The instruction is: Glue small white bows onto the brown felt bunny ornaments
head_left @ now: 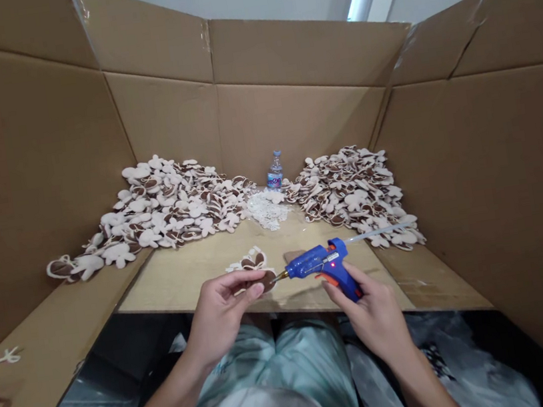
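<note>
Between its thumb and fingers, my left hand pinches a small brown and white cutout piece above the front of the board. My right hand is wrapped round the handle of a blue glue gun with an orange trigger and a lit red light. The gun's metal nozzle points left and meets the brown face of the piece, or nearly so. A clear glue stick juts from the gun's back end. Just behind my left hand lie a few more brown and white pieces, partly hidden by it.
Large heaps of white and brown cutouts stand at the left and right. Between them are a water bottle and a pile of small white bits. Cardboard walls enclose the wooden board. A white bow lies far left.
</note>
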`<state>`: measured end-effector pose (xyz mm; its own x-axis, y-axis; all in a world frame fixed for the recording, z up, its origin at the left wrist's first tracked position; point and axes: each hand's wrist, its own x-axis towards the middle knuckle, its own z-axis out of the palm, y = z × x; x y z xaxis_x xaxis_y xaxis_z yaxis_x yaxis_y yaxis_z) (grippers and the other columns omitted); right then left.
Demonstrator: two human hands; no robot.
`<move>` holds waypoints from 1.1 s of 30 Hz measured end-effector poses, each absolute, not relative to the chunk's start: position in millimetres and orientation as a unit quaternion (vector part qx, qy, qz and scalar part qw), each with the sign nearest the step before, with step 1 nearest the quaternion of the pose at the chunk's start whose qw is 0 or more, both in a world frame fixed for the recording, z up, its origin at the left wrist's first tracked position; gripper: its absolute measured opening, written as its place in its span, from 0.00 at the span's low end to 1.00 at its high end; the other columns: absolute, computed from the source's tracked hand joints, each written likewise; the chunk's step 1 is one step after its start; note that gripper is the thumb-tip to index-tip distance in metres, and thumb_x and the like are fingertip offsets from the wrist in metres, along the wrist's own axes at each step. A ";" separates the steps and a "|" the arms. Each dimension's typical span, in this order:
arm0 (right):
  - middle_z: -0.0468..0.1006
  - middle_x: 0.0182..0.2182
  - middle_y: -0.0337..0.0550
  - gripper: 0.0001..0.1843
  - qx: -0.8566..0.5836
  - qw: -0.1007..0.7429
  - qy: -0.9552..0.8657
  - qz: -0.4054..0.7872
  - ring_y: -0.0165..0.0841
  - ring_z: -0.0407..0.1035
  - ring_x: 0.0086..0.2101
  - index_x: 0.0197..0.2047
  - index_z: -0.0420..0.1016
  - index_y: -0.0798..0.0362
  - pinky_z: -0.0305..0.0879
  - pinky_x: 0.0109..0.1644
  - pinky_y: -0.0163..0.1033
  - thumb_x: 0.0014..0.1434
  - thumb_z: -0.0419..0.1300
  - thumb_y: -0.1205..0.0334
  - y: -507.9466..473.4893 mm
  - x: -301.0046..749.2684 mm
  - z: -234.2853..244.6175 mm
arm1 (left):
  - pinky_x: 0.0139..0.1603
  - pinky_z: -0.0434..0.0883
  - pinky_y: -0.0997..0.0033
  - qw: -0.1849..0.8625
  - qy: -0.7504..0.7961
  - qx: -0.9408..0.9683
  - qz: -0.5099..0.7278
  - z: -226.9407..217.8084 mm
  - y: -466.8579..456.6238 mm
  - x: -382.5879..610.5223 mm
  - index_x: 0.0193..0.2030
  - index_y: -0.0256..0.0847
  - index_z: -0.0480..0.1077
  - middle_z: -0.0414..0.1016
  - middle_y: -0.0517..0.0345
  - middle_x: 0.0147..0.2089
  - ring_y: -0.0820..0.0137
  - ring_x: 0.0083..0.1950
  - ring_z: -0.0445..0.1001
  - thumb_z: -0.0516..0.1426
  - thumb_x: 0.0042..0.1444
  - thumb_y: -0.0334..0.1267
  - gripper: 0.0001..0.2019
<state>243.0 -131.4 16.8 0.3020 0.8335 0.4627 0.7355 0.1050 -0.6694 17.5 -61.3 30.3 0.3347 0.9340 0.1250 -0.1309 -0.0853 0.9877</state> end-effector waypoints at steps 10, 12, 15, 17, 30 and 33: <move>0.66 0.17 0.34 0.22 -0.665 0.458 -0.588 0.049 0.26 0.52 0.17 0.40 0.79 0.59 0.51 0.21 0.32 0.58 0.58 0.48 -130.4 246.8 14.0 | 0.52 0.76 0.65 0.576 0.349 0.578 0.460 29.7 -60.3 16.4 0.39 0.43 0.81 0.84 0.54 0.42 0.65 0.43 0.82 0.65 0.51 0.36 0.08; 0.67 0.17 0.35 0.23 -0.669 0.457 -0.585 0.047 0.27 0.53 0.17 0.41 0.79 0.60 0.52 0.21 0.32 0.58 0.58 0.47 -129.5 249.3 14.2 | 0.51 0.76 0.66 0.575 0.350 0.578 0.461 29.3 -60.0 16.0 0.39 0.43 0.81 0.84 0.55 0.42 0.66 0.44 0.81 0.65 0.51 0.36 0.08; 0.70 0.18 0.36 0.24 -0.686 0.442 -0.575 0.056 0.28 0.56 0.18 0.43 0.78 0.60 0.55 0.23 0.32 0.58 0.57 0.46 -125.3 257.7 15.2 | 0.48 0.77 0.68 0.571 0.356 0.575 0.465 28.4 -58.3 15.1 0.39 0.42 0.81 0.84 0.55 0.41 0.65 0.44 0.81 0.66 0.51 0.37 0.08; 0.74 0.21 0.39 0.24 -0.704 0.420 -0.570 0.057 0.30 0.61 0.20 0.42 0.78 0.60 0.58 0.25 0.32 0.58 0.57 0.46 -120.3 267.2 15.6 | 0.47 0.77 0.69 0.567 0.362 0.574 0.467 27.7 -56.0 14.0 0.39 0.42 0.81 0.84 0.55 0.41 0.65 0.44 0.81 0.66 0.51 0.37 0.08; 0.83 0.31 0.62 0.16 -0.864 0.152 -0.475 0.066 0.45 0.77 0.32 0.33 0.82 0.62 0.59 0.29 0.37 0.55 0.59 0.58 -85.1 319.6 -20.5 | 0.48 0.77 0.66 0.528 0.393 0.575 0.485 26.6 -42.2 9.7 0.42 0.40 0.80 0.83 0.51 0.45 0.61 0.46 0.80 0.66 0.50 0.40 0.12; 0.83 0.33 0.62 0.16 -0.869 0.141 -0.471 0.064 0.45 0.77 0.34 0.34 0.82 0.61 0.60 0.31 0.37 0.55 0.60 0.56 -83.8 321.3 -25.1 | 0.48 0.77 0.66 0.520 0.396 0.572 0.495 26.1 -40.7 9.1 0.41 0.39 0.80 0.83 0.51 0.45 0.60 0.47 0.80 0.66 0.50 0.40 0.12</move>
<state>321.3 -83.8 -25.1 0.5486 0.8358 0.0209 0.7995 -0.5171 -0.3057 9.1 -40.7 26.1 0.1956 0.9684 0.1551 -0.0624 -0.1455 0.9874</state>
